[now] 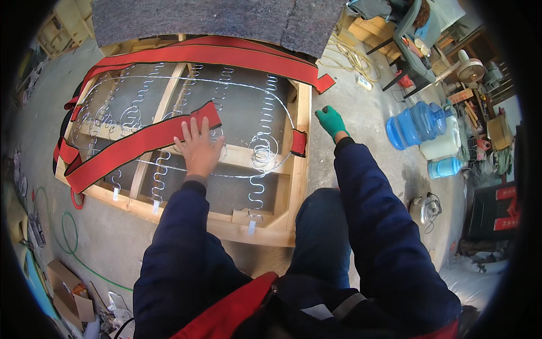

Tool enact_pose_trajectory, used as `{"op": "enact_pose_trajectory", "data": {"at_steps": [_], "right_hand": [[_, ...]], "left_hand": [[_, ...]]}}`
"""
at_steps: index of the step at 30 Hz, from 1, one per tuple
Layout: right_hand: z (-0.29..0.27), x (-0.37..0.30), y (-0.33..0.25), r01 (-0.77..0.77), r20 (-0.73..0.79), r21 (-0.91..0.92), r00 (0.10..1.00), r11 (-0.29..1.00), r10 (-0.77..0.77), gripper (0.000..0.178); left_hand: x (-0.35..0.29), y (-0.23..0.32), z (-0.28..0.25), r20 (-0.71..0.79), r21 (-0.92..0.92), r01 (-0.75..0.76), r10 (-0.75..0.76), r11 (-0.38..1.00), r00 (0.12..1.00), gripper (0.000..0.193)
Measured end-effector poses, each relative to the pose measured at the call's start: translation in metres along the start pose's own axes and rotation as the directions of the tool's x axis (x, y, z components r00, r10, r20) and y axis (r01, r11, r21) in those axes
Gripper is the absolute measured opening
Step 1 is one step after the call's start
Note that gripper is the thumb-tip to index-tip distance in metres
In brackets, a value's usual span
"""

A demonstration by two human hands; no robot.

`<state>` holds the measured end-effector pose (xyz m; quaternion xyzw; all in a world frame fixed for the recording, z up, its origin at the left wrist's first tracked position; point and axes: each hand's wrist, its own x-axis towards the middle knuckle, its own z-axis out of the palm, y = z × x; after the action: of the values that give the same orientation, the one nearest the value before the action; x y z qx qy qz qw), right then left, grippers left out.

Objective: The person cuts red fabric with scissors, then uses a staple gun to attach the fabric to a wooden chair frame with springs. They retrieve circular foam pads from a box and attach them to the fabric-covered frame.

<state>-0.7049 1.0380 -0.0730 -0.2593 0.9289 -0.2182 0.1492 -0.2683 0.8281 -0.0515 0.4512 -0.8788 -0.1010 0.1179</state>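
My left hand [200, 148], bare with its fingers spread, lies flat on a red webbing strap [141, 139] with dark edges. The strap slants over a wooden frame [301, 107] strung with wavy metal springs [265, 116] and wire. My right hand [332, 122], in a green glove, is held just past the frame's right side with its fingers curled closed. What it holds, if anything, is hidden. A short red webbing piece [298, 143] wraps the frame's right rail near it. More red webbing [209, 55] runs across the frame's far end.
Grey fabric [220, 20] covers something beyond the frame. To the right are blue water bottles [415, 125], a kettle [425, 209], a chair [409, 45] and a coiled pale hose [355, 56]. At left, a green hose [70, 240] and a cardboard box [68, 291] lie on the floor.
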Motion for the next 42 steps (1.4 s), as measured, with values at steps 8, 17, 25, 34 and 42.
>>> {"op": "enact_pose_trajectory", "data": {"at_steps": [8, 17, 25, 34, 42], "right_hand": [[0.071, 0.128, -0.048, 0.257, -0.302, -0.500, 0.843, 0.827, -0.445, 0.086], [0.090, 0.170, -0.096, 0.380, -0.122, -0.696, 0.774, 0.609, -0.622, 0.066], [0.007, 0.105, -0.137, 0.541, -0.269, -0.628, 0.524, 0.559, -0.808, 0.038], [-0.127, -0.132, -0.239, 0.899, -0.384, -0.285, 0.210, 0.332, -0.899, 0.040], [-0.167, -0.230, -0.165, 0.903, -0.355, -0.209, 0.287, 0.375, -0.890, 0.045]], "left_hand": [[0.000, -0.002, 0.012, -0.115, 0.103, -0.036, 0.048, 0.994, 0.992, 0.089], [0.002, 0.005, 0.004, -0.081, 0.076, 0.000, 0.006, 0.997, 0.997, 0.089], [0.000, 0.007, 0.005, -0.110, 0.043, 0.008, -0.004, 0.999, 0.994, 0.088], [0.001, 0.006, -0.027, 0.023, -0.378, 0.147, -0.150, 0.914, 0.988, 0.081], [-0.001, 0.028, -0.108, 0.197, -0.911, 0.169, -0.036, -0.376, 0.980, 0.103]]}}
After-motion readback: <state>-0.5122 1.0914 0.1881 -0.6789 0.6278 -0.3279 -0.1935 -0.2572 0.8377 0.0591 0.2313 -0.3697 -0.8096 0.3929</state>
